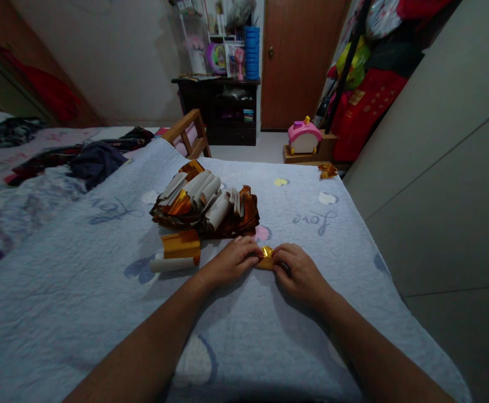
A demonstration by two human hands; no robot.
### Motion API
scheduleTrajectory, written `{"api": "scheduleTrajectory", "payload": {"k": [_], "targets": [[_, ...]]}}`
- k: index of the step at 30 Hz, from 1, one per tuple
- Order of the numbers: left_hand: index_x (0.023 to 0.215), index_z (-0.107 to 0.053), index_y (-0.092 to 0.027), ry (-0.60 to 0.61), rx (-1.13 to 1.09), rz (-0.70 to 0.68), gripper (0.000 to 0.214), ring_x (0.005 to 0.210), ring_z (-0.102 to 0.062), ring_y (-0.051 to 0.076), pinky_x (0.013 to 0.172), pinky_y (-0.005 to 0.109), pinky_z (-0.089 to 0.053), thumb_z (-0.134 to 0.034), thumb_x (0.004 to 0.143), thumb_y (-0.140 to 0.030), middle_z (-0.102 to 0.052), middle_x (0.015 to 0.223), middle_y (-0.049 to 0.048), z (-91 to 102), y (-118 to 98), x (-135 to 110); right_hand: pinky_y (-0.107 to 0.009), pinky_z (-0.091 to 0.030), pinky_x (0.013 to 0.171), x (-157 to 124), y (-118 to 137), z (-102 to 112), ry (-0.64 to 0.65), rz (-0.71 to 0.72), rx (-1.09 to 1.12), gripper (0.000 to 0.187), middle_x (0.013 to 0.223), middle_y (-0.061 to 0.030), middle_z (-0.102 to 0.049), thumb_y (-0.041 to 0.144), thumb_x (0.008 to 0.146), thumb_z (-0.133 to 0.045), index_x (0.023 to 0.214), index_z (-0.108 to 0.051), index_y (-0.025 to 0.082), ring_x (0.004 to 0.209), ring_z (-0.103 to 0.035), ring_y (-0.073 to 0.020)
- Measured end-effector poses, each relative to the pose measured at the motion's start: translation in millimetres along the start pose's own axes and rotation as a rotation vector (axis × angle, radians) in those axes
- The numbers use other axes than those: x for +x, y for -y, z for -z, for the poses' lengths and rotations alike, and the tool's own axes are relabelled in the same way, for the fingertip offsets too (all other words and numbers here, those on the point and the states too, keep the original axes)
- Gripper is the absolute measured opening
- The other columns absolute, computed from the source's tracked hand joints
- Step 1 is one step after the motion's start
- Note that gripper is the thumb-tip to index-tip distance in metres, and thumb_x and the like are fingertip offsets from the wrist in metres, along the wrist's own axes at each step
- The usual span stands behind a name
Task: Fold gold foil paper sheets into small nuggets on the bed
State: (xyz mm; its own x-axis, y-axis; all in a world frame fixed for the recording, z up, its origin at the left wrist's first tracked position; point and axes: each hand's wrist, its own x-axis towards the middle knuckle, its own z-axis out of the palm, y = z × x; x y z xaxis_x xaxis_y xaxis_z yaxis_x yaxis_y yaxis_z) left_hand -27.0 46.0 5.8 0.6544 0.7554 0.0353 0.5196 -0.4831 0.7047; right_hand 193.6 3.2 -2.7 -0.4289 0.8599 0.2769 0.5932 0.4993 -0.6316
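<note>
Both my hands meet over a small piece of gold foil paper (266, 256) lying on the pale blue quilt (101, 280). My left hand (231, 260) pinches its left side with curled fingers. My right hand (298, 270) pinches its right side the same way. Just beyond my hands lies a heap of gold and white paper sheets (204, 204), some curled. A loose gold sheet with a white rolled edge (177, 252) lies to the left of my left hand.
A folded gold piece (327, 170) sits at the bed's far right corner. Dark clothes (93, 157) lie on the left. A wooden chair (187, 134), a dark shelf unit (227, 109), a pink toy (304, 136) and a door (298, 61) stand beyond the bed. A grey wardrobe (446, 168) stands on the right.
</note>
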Motion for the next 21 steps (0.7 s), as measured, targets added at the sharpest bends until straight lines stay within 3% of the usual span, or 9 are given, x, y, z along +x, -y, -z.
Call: {"api": "scheduleTrajectory", "payload": {"k": [3,6,10,13,21], "targets": [[0.101,-0.07,-0.022,-0.001,0.012,-0.013,0.014,0.11,-0.055,0.023,0.099,0.036,-0.044,-0.062,0.089,-0.018,-0.064,0.107,0.0054,-1.0,-0.9,-0.2,-0.039,-0.047,0.086,-1.2,7.2,2.5,0.042,-0.013,-0.064,0.017,0.102,-0.0096,-0.065,0.005,0.077,-0.057,0.085,-0.062,0.019,0.095,-0.057,-0.0235],[0.102,-0.069,-0.022,-0.001,0.033,-0.009,0.017,0.108,-0.055,0.023,0.097,0.036,-0.044,-0.064,0.087,-0.015,-0.063,0.106,0.0051,-2.0,-1.1,-0.5,-0.04,-0.046,0.085,-1.4,14.1,4.4,0.062,-0.033,-0.097,0.003,0.103,-0.0096,-0.063,0.018,0.084,-0.065,0.083,-0.063,0.019,0.095,-0.055,-0.0242],[0.102,-0.069,-0.022,-0.004,0.042,0.005,0.017,0.109,-0.054,0.024,0.098,0.036,-0.043,-0.066,0.087,-0.014,-0.063,0.108,0.0052,-2.8,-1.9,-0.3,-0.04,-0.046,0.086,-1.1,16.1,1.7,0.061,-0.044,-0.117,0.014,0.101,-0.0087,-0.062,0.031,0.094,-0.064,0.087,-0.068,0.02,0.095,-0.055,-0.0234],[0.101,-0.069,-0.022,-0.007,0.05,0.006,0.013,0.108,-0.055,0.024,0.097,0.036,-0.044,-0.067,0.088,-0.018,-0.062,0.108,0.0055,-3.3,-2.1,0.0,-0.04,-0.045,0.087,-1.4,12.4,-4.3,0.041,-0.063,-0.126,0.016,0.101,-0.0079,-0.062,0.026,0.098,-0.058,0.094,-0.072,0.021,0.095,-0.055,-0.0226],[0.101,-0.068,-0.022,-0.009,0.045,0.016,0.015,0.11,-0.055,0.024,0.097,0.036,-0.044,-0.066,0.087,-0.015,-0.062,0.109,0.0056,-2.3,-4.3,-0.8,-0.042,-0.046,0.088,-0.9,7.9,-13.4,0.004,-0.117,-0.13,0.017,0.104,-0.0105,-0.061,0.011,0.092,-0.057,0.1,-0.07,0.017,0.097,-0.054,-0.0246]]}}
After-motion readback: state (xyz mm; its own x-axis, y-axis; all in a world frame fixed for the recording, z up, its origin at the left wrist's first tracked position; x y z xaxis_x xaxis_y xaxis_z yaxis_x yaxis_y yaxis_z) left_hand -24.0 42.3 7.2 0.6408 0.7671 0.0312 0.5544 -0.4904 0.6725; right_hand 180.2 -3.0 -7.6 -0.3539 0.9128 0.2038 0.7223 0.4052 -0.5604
